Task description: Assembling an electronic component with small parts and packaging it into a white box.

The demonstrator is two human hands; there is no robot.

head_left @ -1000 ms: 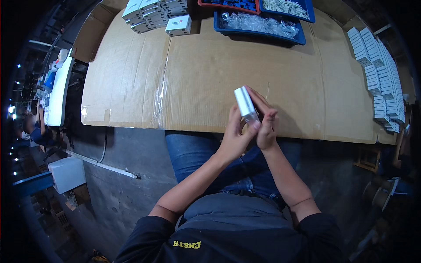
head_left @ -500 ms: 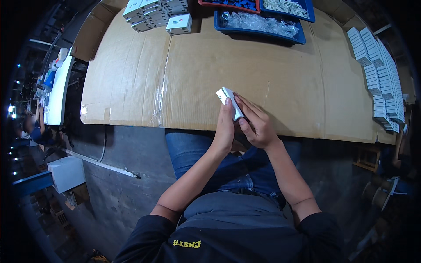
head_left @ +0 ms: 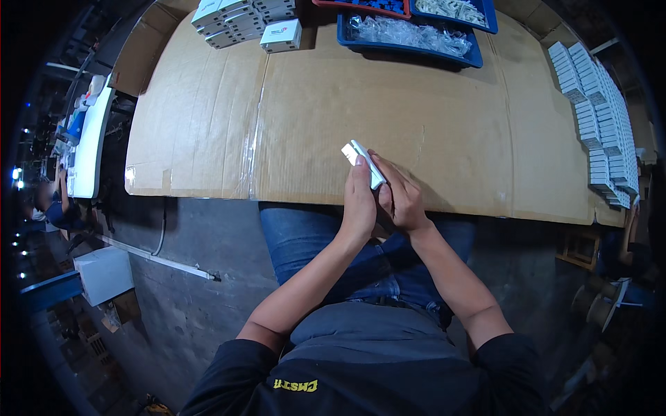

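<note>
Between my two hands is a small white box (head_left: 368,165), tilted, its top end poking out past my fingers above the near edge of the cardboard-covered table (head_left: 326,118). My left hand (head_left: 358,197) is closed on its left side, the thumb pressed against the front. On the other side my right hand (head_left: 402,197) wraps it, fingers along the far right face. Much of the box's lower part is hidden by both palms.
White boxes (head_left: 232,24) are stacked at the far left, with a single white box (head_left: 281,36) beside them. Blue trays (head_left: 409,53) hold clear plastic pieces and white parts; a red tray (head_left: 361,7) holds blue parts. Many small white boxes (head_left: 596,104) line the right side.
My right hand has drawn slightly inward and its fingers sit closer together round the white box. The box has turned a little, showing a narrower face.
</note>
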